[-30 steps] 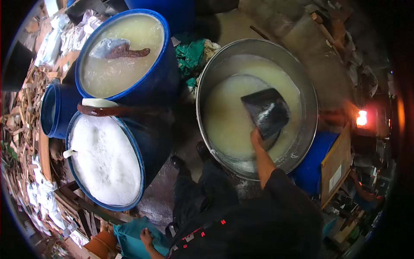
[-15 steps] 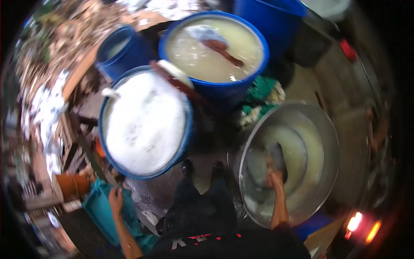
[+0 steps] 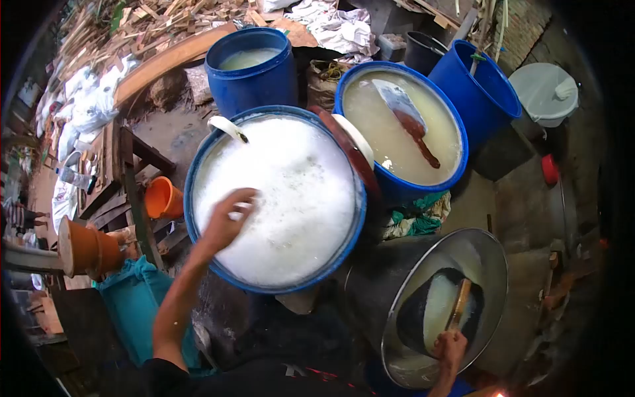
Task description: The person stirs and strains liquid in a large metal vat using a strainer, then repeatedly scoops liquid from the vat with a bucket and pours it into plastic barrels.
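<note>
My left hand (image 3: 230, 221) is over the white foam (image 3: 284, 192) that fills a blue barrel (image 3: 190, 198). Its fingers are loosely bent and apart, with nothing in them. My right hand (image 3: 451, 347) grips the wooden handle (image 3: 459, 304) of a black dipper (image 3: 411, 324). Pale, cloudy liquid (image 3: 436, 308) shows in the dipper, which is inside a large tilted metal pot (image 3: 390, 311). A white curved pipe end (image 3: 228, 128) sticks up at the foamy barrel's far left rim. Along its right rim are a reddish-brown band and a white curved piece (image 3: 355, 141).
Beyond stands another blue barrel (image 3: 239, 92). To the right, a blue tub (image 3: 463, 159) of cloudy liquid holds a floating brown-handled paddle (image 3: 415, 135). Orange buckets (image 3: 163, 198) and teal cloth (image 3: 135, 298) lie left. Wood scraps (image 3: 165, 26) cover the back.
My left hand has moved from beside the teal cloth to over the foam. My right hand keeps hold of the dipper, now lower in view with liquid in it. The view has shifted.
</note>
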Tool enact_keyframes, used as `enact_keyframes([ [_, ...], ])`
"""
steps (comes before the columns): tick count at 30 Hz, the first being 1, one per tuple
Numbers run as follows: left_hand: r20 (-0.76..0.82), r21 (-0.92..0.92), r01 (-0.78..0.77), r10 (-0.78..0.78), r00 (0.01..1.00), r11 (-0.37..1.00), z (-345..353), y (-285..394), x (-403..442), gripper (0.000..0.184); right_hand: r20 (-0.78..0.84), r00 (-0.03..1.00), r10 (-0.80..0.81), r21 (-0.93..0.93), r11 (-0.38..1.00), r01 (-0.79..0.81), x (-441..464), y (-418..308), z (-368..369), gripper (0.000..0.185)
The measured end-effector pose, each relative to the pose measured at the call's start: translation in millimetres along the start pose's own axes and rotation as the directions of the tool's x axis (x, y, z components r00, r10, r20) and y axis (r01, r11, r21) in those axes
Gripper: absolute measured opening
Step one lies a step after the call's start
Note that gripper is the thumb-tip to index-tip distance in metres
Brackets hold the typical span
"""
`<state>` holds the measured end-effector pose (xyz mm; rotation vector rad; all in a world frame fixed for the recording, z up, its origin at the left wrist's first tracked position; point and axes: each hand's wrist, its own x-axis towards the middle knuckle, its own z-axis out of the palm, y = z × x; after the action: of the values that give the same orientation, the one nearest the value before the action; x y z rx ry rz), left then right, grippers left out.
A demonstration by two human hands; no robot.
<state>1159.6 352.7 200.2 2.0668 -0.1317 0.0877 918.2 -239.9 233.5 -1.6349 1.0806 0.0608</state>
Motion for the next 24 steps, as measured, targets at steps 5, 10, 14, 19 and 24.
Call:
enact_keyframes([
  [5,0.582,-0.352,0.071,0.159,0.797,0.933,59,18,56,0.039,-0.087,0.983,-0.161,-0.072,0.985,0.155,-95,-110,69,0.022],
  [10,0.848,-0.421,0.476,0.149,0.508,0.772,71,24,90,0.086,0.055,0.950,-0.309,-0.150,0.938,0.313,-152,-219,160,0.037],
  [14,0.900,-0.437,0.816,0.192,0.392,0.380,34,33,119,0.102,0.121,0.956,-0.268,-0.298,0.909,0.293,-192,-323,288,0.049],
  [19,0.628,-0.777,0.617,0.081,0.774,0.129,-39,-8,177,0.092,0.342,0.916,-0.207,-0.504,0.782,0.366,-199,-435,448,0.040],
  [24,0.628,-0.778,0.626,0.033,0.778,0.046,-124,-52,251,0.092,0.574,0.781,-0.248,-0.719,0.304,0.625,-151,-531,584,0.024],
])
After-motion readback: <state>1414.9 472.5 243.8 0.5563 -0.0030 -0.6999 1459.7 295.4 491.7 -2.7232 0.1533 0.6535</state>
